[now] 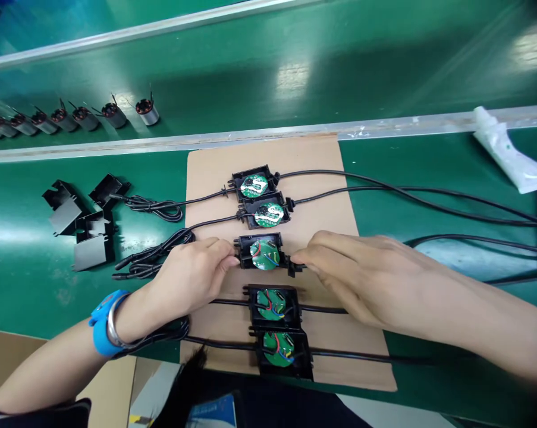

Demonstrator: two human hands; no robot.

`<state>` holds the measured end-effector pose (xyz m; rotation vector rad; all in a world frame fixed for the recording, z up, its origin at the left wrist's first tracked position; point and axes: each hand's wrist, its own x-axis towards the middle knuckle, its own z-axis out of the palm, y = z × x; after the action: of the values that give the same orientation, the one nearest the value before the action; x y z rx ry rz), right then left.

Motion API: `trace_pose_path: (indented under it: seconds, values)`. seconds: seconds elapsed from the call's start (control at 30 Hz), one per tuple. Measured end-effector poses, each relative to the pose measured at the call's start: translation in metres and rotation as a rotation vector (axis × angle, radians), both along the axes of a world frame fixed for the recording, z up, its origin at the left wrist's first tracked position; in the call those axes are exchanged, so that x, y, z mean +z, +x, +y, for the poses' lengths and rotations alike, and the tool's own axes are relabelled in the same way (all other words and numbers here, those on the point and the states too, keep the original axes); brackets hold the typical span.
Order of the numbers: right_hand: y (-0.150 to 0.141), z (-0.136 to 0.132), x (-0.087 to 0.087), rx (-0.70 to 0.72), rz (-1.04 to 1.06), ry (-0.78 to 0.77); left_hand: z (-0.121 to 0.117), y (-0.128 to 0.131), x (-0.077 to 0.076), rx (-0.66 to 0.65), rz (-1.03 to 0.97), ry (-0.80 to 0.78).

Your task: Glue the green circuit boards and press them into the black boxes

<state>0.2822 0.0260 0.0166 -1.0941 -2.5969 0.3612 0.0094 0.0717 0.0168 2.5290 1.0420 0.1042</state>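
In the middle of the cardboard sheet (219,163) lies a black plastic housing (245,245) with a round green circuit board (264,254) inside. My left hand (201,267) pinches at the housing's left end, where its cable leaves. At the right end my right hand (344,267) has its fingers closed on the black cable (300,266), beside a small black cable clamp. Two housings farther away hold boards (254,186) with white paste on them. Nearer to me sit two more, their boards (270,304) showing red, blue and yellow wires.
Loose black covers (92,241) and coiled cables (154,205) lie on the green bench to the left. A row of small motor stators (147,111) stands on the ledge behind. At the right are a white tube (509,151) and long black cables (429,193).
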Motion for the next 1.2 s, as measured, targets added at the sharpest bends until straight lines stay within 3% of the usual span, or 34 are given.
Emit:
trace_pose_path:
  seconds: [0.4, 0.67, 0.9, 1.13, 1.2]
  values:
    - [-0.027, 0.022, -0.011, -0.059, -0.213, -0.123, 0.007, 0.003, -0.005, 0.06, 0.108, -0.119]
    - [-0.045, 0.02, -0.003, -0.152, -0.421, -0.342, 0.02, 0.005, 0.001, 0.111, 0.071, -0.352]
    - [-0.046, 0.006, -0.008, -0.202, -0.337, -0.407, 0.013, 0.01, 0.004, 0.077, -0.022, -0.285]
    - [-0.047, -0.001, -0.012, -0.235, -0.276, -0.395, 0.019, 0.021, 0.006, -0.016, 0.132, -0.354]
    - [-0.046, -0.001, -0.013, -0.23, -0.259, -0.386, 0.021, 0.023, 0.003, -0.053, 0.217, -0.289]
